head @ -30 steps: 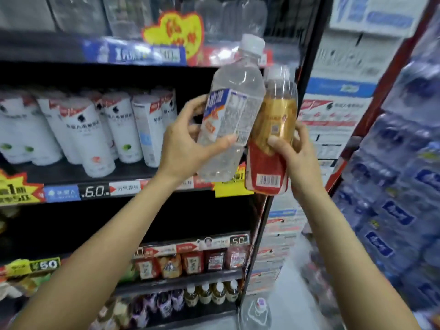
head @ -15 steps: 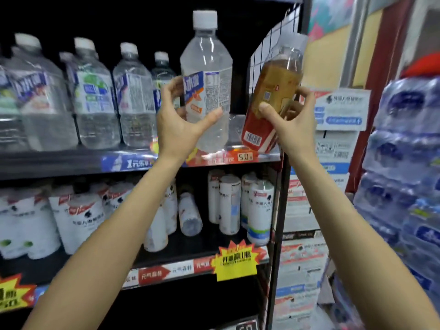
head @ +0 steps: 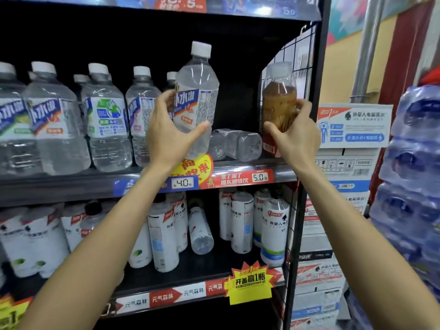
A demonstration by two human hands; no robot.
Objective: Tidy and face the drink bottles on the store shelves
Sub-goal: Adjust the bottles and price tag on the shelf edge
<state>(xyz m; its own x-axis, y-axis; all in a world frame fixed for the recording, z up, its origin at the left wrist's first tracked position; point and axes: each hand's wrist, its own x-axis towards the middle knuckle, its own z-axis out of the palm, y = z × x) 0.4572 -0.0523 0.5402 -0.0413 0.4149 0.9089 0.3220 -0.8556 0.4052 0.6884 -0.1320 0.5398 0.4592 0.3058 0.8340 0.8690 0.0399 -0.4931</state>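
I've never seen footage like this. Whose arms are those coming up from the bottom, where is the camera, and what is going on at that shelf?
There is no machine here. The camera is worn on a person's head and looks forward and down, so the two bare arms rising from the bottom edge are that person's own.

The left hand holds a clear water bottle with a white cap and a blue and white label, lifted above the upper shelf. The right hand grips an amber drink bottle with a red lower label, at the shelf's right end next to the wire side panel.

Between the two hands a pack of clear bottles lies on its side. To the left stand more water bottles. The shelf below carries white-sleeved bottles, one tipped over.
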